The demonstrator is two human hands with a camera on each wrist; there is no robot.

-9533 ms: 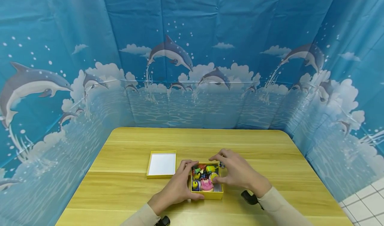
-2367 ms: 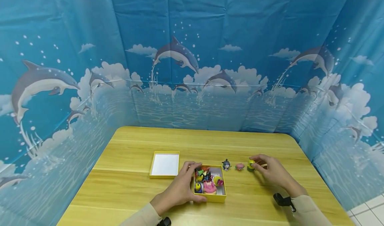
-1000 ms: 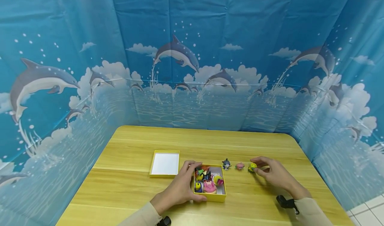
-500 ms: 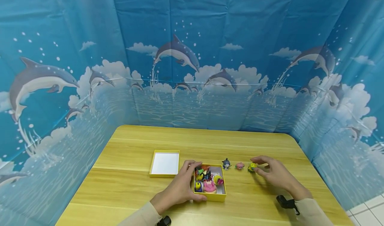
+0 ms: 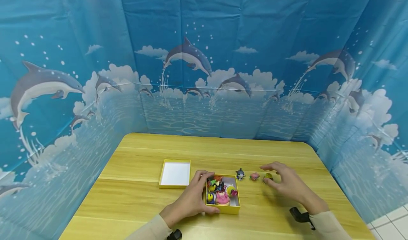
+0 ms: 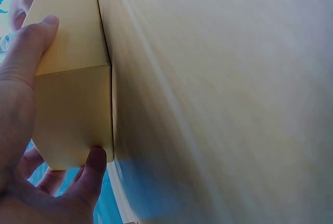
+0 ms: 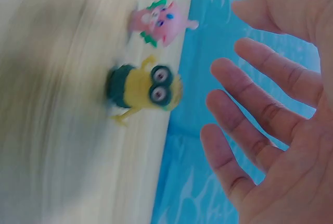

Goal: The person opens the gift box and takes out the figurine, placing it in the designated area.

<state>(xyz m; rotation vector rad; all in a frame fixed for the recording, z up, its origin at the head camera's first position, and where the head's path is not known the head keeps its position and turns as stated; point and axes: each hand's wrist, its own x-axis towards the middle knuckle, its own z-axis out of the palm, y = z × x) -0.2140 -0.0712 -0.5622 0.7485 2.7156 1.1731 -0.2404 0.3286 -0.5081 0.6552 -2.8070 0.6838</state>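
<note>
My left hand [image 5: 191, 197] grips the small yellow box [image 5: 227, 210], fingers and thumb on its sides, as the left wrist view also shows. Inside lie several toy figures, among them a pink bear-like one [image 5: 222, 198] and a yellow one [image 5: 231, 190]. My right hand [image 5: 288, 183] hovers with spread fingers by a yellow minion figure [image 7: 140, 88] in green. The right wrist view has that minion upright on the table, apart from the fingertips. Left of it stand a pink figure [image 5: 254, 176] with green arms and a dark grey-headed figure [image 5: 240, 174], in a row.
A shallow yellow lid [image 5: 175, 174] with a white inside lies left of the box on the wooden table [image 5: 143, 211]. A blue dolphin-print curtain [image 5: 204, 112] hangs behind and along both sides of the table.
Earlier, my right hand was at the box; since then the pink figure and minion have joined the row. It has just let go of the minion and risen slightly. My left hand keeps its grip.
</note>
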